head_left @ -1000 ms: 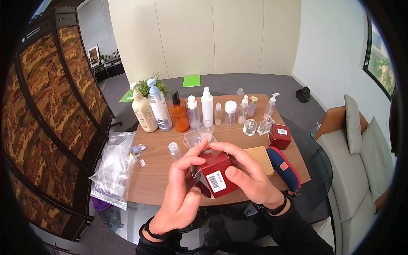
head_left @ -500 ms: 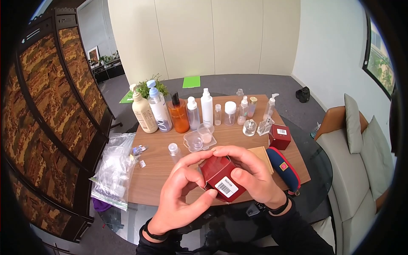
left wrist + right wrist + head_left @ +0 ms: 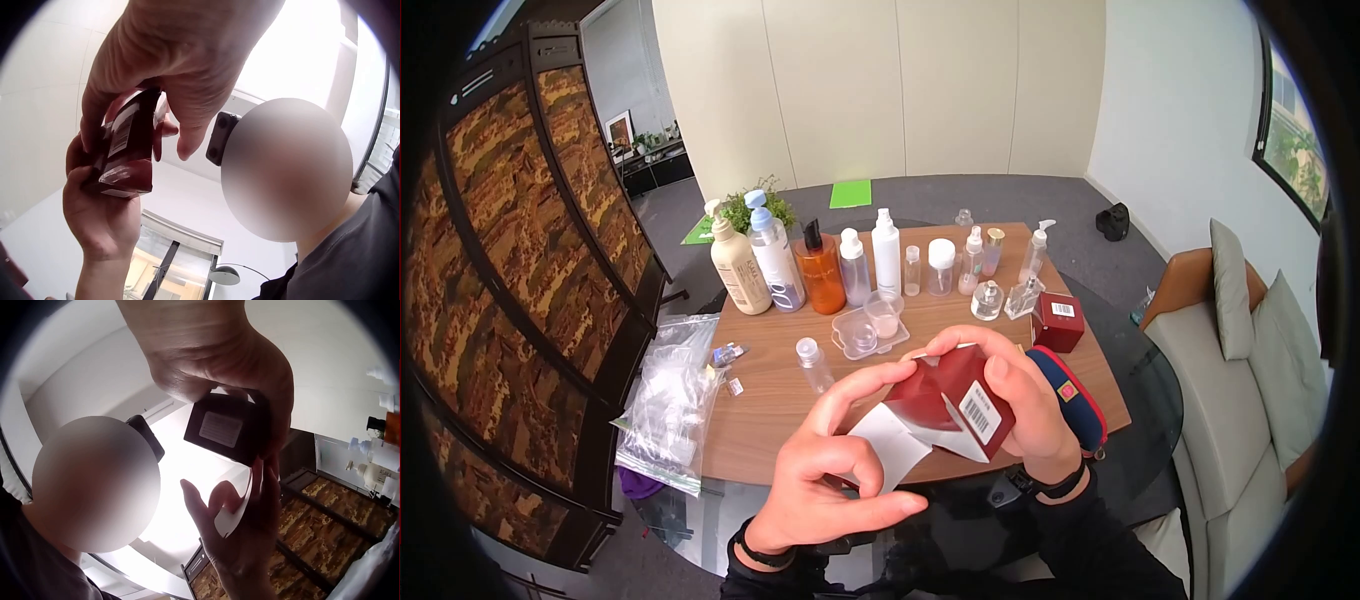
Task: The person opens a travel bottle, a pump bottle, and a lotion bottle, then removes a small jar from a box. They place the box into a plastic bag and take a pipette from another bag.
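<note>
My right hand [image 3: 1035,415] grips a small dark red cardboard box [image 3: 940,395], thumb on one side and fingers over its far edge. The box is tilted, a white barcode label [image 3: 980,410] facing up to the right. A flap with a white inner face [image 3: 890,445] stands out from its left end. My left hand [image 3: 825,470] reaches to that end, index finger stretched along the box's top edge, another finger bent by the flap, thumb apart. In the right wrist view, the box [image 3: 200,422] shows another pale label. What is inside the box is hidden.
Pump and spray bottles [image 3: 825,270] line the table's [image 3: 750,430] back. Nearer stand a clear plastic case [image 3: 870,345] and a small bottle [image 3: 812,365]. At right are another red box [image 3: 1058,320] and a blue pouch [image 3: 1072,400]. Plastic bags [image 3: 665,400] lie left.
The box has turned and moved right in my right hand. Its flap has swung out, showing the white inside. My left thumb has come away from the box.
</note>
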A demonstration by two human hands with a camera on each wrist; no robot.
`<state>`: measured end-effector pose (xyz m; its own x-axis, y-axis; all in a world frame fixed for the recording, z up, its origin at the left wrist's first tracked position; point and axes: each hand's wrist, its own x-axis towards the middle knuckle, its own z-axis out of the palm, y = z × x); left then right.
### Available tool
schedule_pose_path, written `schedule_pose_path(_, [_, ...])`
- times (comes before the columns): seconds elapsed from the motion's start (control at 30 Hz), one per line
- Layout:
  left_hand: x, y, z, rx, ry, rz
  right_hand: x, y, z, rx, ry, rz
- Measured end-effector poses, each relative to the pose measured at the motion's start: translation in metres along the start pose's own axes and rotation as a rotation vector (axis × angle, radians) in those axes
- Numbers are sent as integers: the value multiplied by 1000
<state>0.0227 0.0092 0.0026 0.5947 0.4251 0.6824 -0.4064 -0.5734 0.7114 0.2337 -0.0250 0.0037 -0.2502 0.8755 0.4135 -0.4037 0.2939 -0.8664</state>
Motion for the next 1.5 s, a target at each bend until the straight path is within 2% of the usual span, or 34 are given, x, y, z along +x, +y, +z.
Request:
schedule_pose_path(0.1, [-1, -2, 1, 125, 42, -12, -1, -1, 1, 18, 45, 11])
schedule_pose_path(0.2, [3, 4, 19, -187, 355, -92, 0, 0, 0, 158, 95, -24])
schedule_pose_path(0.3, [-1, 3, 17, -159, 456, -176, 0, 4, -2, 245, 137, 10])
schedule_pose_path(0.43, [-3, 8, 16, -136, 561, -200, -2, 8, -3, 275, 23, 29])
schedule_pose_path(0.47, [-6, 4, 11, -127, 495, -135, -3, 6, -2, 246, 21, 25])
schedule_pose_path(0.57, [-5, 5, 12, -192, 471, -122, -4, 1, 1, 179, 43, 11])
schedule_pose_path(0.67, [-1, 3, 13, -287, 403, -82, -5, 3, 3, 61, 48, -79])
schedule_pose_path(0.77, [-4, -2, 10, -72, 234, -153, -7, 5, 14, -119, 13, -134])
schedule_pose_path(0.8, [-5, 0, 12, -31, 204, -170, -7, 3, 16, -95, -12, -90])
schedule_pose_path(0.9, [-4, -5, 11, -104, 198, -127, -8, 3, 16, -112, -29, -69])
schedule_pose_path(1.2, [-3, -1, 7, -68, 191, -159, -9, 0, 17, -210, -31, -62])
schedule_pose_path(1.5, [-3, -3, 7, -129, 189, -98, -10, 1, 13, -188, -72, -48])
